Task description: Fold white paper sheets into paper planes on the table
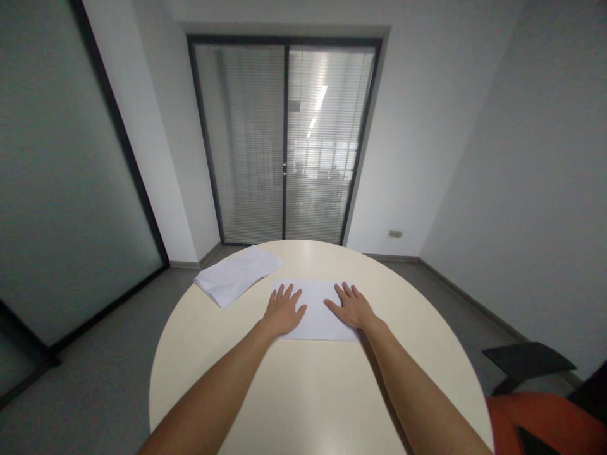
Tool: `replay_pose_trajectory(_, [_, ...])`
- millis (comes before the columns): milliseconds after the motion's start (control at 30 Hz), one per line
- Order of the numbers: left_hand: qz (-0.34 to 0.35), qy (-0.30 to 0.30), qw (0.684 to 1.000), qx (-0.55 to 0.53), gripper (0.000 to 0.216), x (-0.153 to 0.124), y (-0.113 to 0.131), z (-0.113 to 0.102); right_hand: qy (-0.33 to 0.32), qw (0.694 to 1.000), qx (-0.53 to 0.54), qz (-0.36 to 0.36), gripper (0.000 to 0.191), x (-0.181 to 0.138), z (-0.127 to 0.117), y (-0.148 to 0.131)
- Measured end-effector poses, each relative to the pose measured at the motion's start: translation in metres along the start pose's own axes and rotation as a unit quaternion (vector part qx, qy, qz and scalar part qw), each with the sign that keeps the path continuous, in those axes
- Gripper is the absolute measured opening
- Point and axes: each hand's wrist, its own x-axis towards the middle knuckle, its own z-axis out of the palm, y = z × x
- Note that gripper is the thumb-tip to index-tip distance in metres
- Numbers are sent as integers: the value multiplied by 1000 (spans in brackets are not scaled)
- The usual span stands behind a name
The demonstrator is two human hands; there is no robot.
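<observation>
Evenly, we lay both palms on the white rectangular sheet of paper [315, 311], which lies flat near the middle of the pale cream, round-edged table [303, 395], its long sides running crosswise before us. Our bare left hand [284, 312] covers part of the left edge and our bare right hand [353, 308] part of the right edge, so the middle of the sheet shows between our thumbs. On both hands the fingers are spread and laid out, clutching nothing; the contact looks like a light press, though we cannot tell how much weight we put into it. To hold the paper well like this, we do best to share the pressure between the two sides, since a heavier push on one side could skew the sheet or raise a ripple in the bare strip between. Fingers low and wide suit thin paper better than dug-in tips, which could crease it. Its near edge sits roughly parallel to our body, a handy guide for squareness. Beyond our left hand, set at a slant near the table's far left rim, lies a larger, slightly rumpled white piece of paper [238, 276], apart from our fingers; our wrists are best steered clear of it.
</observation>
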Motion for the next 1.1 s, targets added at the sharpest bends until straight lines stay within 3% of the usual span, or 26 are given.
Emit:
replay_pose_trajectory(200, [1,15,1000,-9,63,1,-1,2,0,1000,-11,1,89,2,3,1])
replay_pose_trajectory(333, [4,23,1000,-16,62,2,-3,3,65,997,-1,-30,72,-3,4,4])
replay_pose_trajectory(467, [5,35,999,-22,61,2,-3,6,142,981,22,-131,54,-12,-4,4])
replay_pose_trajectory(567, [9,36,999,-25,60,2,-3,6,109,966,65,-227,55,-21,-8,1])
replay_pose_trajectory(667, [15,32,999,-27,61,1,-3,4,35,960,78,-268,62,-28,-8,-2])
replay_pose_trajectory(833, [13,39,999,-31,59,-1,-2,3,10,975,61,-214,66,-29,-4,-3])
replay_pose_trajectory(1100, [11,111,993,33,50,-13,15,-10,141,984,-22,-103,42,-27,-7,2])
